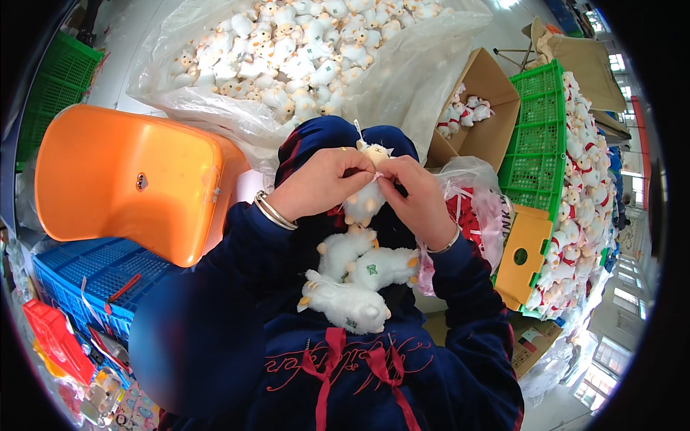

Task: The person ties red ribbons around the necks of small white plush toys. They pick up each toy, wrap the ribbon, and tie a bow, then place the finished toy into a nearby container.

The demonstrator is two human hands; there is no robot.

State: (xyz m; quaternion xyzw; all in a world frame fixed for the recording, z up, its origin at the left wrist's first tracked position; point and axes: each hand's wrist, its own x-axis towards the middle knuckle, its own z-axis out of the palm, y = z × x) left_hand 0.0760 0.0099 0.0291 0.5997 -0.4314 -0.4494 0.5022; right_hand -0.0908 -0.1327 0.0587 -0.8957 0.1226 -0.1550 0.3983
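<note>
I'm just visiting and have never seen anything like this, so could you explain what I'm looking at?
There is no machine here: these are a person's own bare hands. A wide fisheye camera worn on the head looks down, which is why edges bend; picture left is the person's left. The left hand and right hand each have a pinching grip at the neck of a white plush toy. The work surface is the lap, where three more plush toys lie. Ahead, a clear plastic bag holds a heap of similar toys; an orange chair stands to the left.
</note>
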